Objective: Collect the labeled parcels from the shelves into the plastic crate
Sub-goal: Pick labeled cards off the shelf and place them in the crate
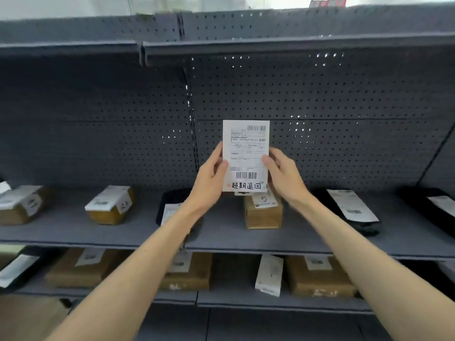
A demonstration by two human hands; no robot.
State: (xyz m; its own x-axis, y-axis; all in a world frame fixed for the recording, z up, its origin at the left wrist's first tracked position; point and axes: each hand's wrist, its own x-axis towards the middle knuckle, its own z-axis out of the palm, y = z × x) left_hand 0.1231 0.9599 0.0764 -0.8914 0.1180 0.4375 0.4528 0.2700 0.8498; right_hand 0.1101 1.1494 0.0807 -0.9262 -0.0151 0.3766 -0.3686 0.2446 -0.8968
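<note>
I hold a flat white parcel (245,153) upright in front of the pegboard, its shipping label with barcodes and black handwritten characters facing me. My left hand (211,178) pinches its left edge and my right hand (283,175) pinches its right edge. Directly below it a small brown box (263,214) with a label sits on the middle shelf (221,238). A black bag parcel (170,207) lies partly hidden behind my left forearm. No crate is in view.
More labeled boxes (110,205) and black bag parcels (349,207) lie along the middle shelf. The lower shelf (246,301) holds brown boxes (317,276) and a white parcel (268,274). The upper shelf (295,45) overhangs above the hands.
</note>
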